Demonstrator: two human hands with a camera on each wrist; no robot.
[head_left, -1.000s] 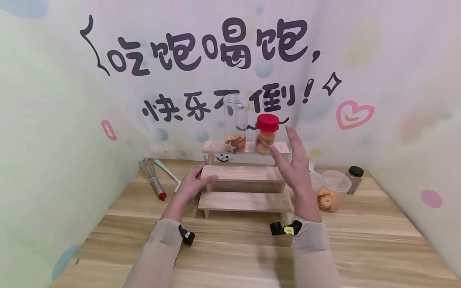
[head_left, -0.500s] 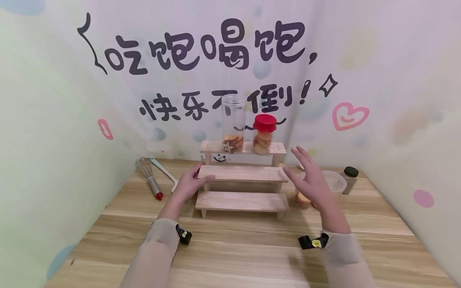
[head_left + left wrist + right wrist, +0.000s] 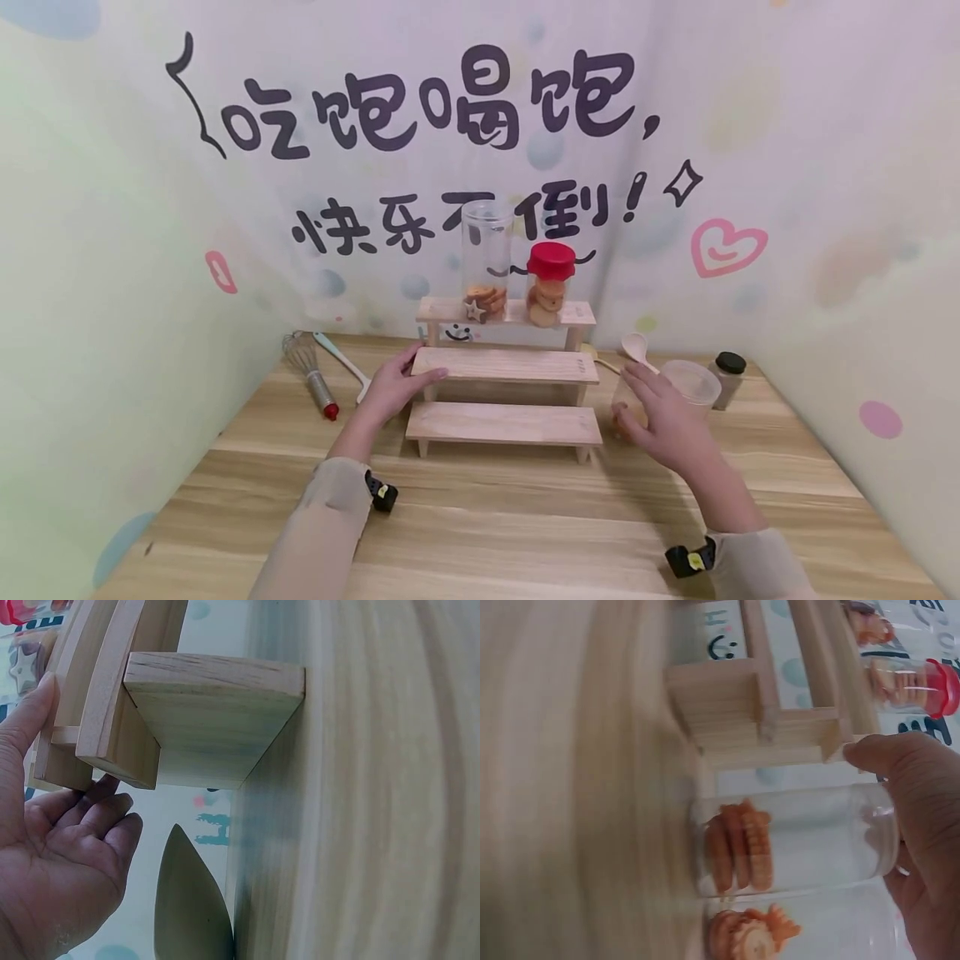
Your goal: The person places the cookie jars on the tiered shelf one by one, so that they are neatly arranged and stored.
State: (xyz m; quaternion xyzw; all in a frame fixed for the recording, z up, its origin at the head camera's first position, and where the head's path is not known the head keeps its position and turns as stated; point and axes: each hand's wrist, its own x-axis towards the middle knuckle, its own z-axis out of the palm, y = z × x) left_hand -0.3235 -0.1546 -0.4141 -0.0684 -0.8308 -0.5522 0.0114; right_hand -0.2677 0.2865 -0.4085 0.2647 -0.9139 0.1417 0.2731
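Observation:
A three-step wooden display stand [image 3: 517, 365] stands on the table. My left hand [image 3: 397, 390] grips the left end of its middle step, thumb on top and fingers underneath in the left wrist view. To the stand's right, my right hand [image 3: 667, 421] is at the upper end of a clear jar [image 3: 802, 840] of cookies. In the right wrist view its thumb stands apart from the jar, and other fingers are partly hidden behind the rim. A second clear jar [image 3: 693, 383] stands beside it. The top step holds a tall clear jar [image 3: 487, 250] of cookies and a red-lidded cookie jar [image 3: 551, 287].
At the left lie a whisk [image 3: 315, 375] and a pale-handled utensil [image 3: 341, 362]. A dark-lidded jar [image 3: 727, 379] stands at the far right, near a light-coloured spoon [image 3: 635, 346]. A wall hanging [image 3: 465, 167] with writing is behind the stand.
My right hand has moved away from the red-lidded jar on the top step, rightward and down to the clear jars on the table. My left hand has stayed on the middle step.

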